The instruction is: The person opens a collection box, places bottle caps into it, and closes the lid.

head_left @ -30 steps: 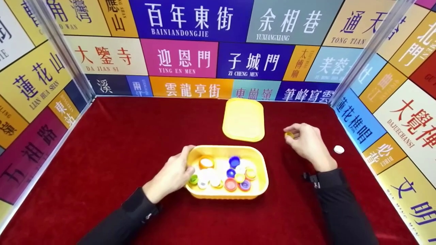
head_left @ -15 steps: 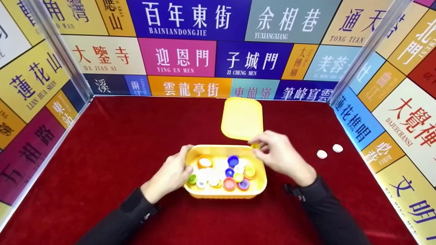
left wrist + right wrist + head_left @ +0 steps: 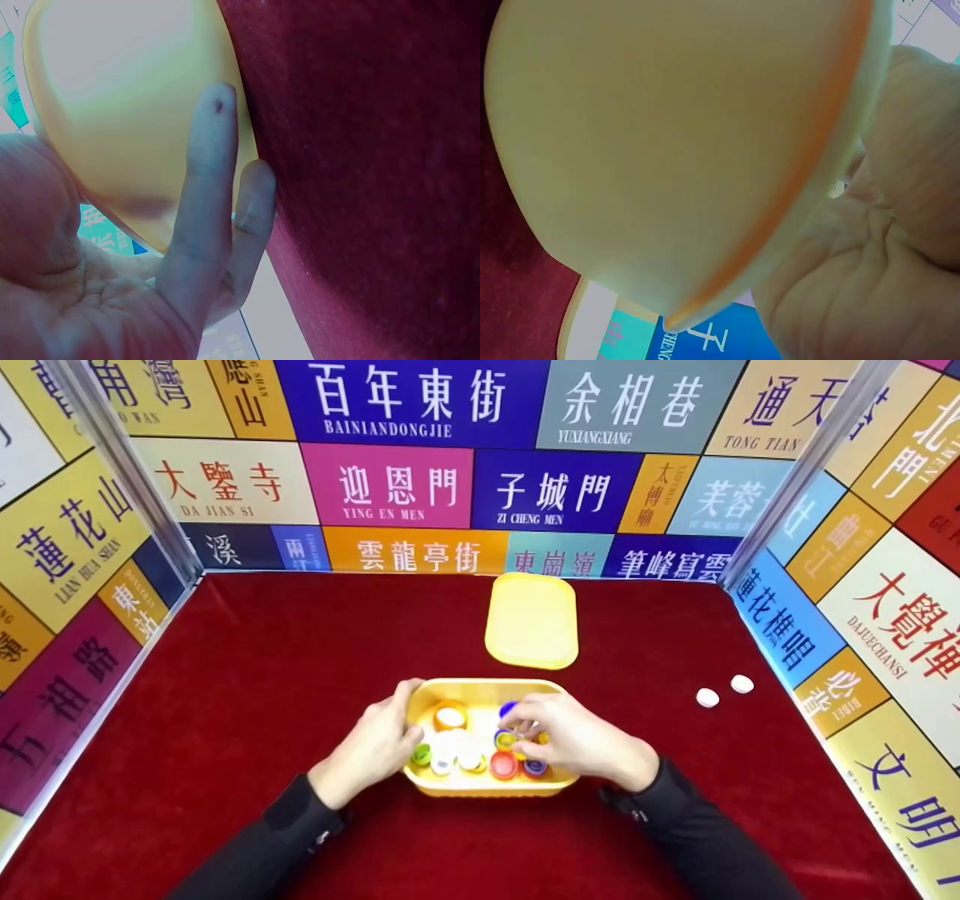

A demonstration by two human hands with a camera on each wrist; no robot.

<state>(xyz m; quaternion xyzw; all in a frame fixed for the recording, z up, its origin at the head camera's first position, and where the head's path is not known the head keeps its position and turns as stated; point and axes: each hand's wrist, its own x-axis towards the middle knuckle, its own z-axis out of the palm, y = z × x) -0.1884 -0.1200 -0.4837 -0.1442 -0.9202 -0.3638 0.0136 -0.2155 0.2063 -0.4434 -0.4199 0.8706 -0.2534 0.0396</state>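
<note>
My left hand [image 3: 369, 751] grips the left end of a yellow plastic tub [image 3: 487, 792], thumb over the rim. In the left wrist view, its fingers [image 3: 212, 142] lie along the tub's outer wall. My right hand [image 3: 577, 739] reaches over the tub's right side, pinching a small yellow bottle cap [image 3: 505, 741] at its fingertips, low among the other caps. Inside the tub lie an orange cap with a white centre [image 3: 450, 718], a green cap [image 3: 421, 754], a red cap [image 3: 504, 765] and several more. The tub's wall hides my right fingers in the right wrist view.
A yellow lid [image 3: 532, 621] lies flat behind the tub. Two white round pieces [image 3: 707, 697] are on the red cloth [image 3: 300, 645] at the right. Printed panels [image 3: 390, 487] wall in the back and both sides.
My right hand has carried the yellow cap leftward from the cloth, over the rim and down into the tub, uncovering a second white piece. My left hand keeps its grip on the tub.
</note>
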